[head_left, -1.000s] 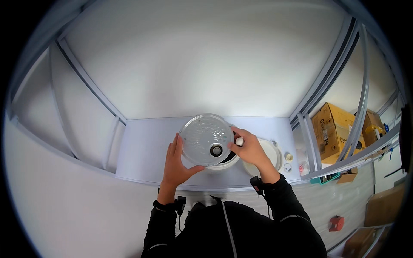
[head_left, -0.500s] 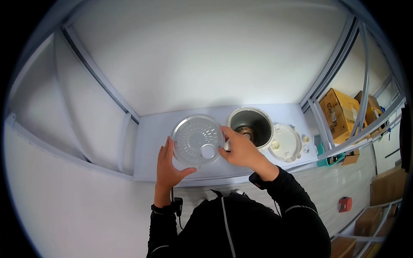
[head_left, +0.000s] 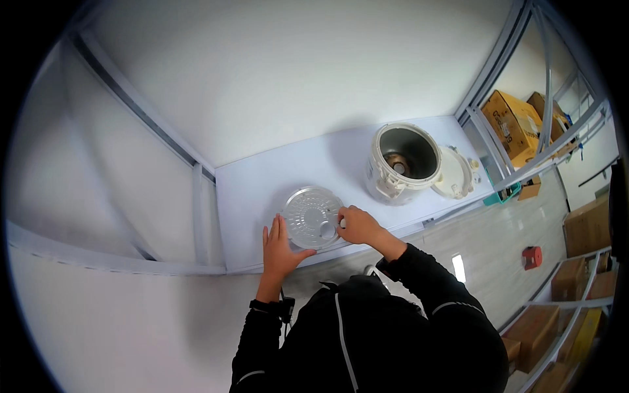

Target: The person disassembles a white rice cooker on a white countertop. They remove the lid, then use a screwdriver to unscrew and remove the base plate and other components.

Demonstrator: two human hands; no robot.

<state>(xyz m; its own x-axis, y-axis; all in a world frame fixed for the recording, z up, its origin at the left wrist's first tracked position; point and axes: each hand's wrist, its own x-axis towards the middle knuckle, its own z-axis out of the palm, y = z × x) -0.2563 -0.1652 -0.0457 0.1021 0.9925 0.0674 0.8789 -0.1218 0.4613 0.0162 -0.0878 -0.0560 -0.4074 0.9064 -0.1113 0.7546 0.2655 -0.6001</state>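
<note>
A round metal lid plate (head_left: 309, 211) with rings of small dimples and one round hole is between my hands, at the table's front edge. My left hand (head_left: 280, 252) has its fingers stretched along the plate's left rim, the thumb spread out at the near edge. At the right rim, my right hand (head_left: 362, 226) is closed, with a small white piece (head_left: 343, 223) showing at its fingertips; its exact kind is unclear. To the right stands a white cooker body (head_left: 383, 180), upright, with a grey hollow inside and something brownish at its bottom.
Beside the cooker lies a white round cover (head_left: 457, 171), with small pale parts (head_left: 474, 164) near its right edge. The white table (head_left: 255, 177) is backed by a wall and framed by metal posts. Cardboard boxes (head_left: 514, 128), a teal crate (head_left: 503, 195) and a red stool (head_left: 532, 257) are farther right.
The view has shifted and turned, so the cooker appears higher and farther right. The plate looks smaller and nearer the front edge. My right fingers are curled tighter; both hands remain at the rim.
</note>
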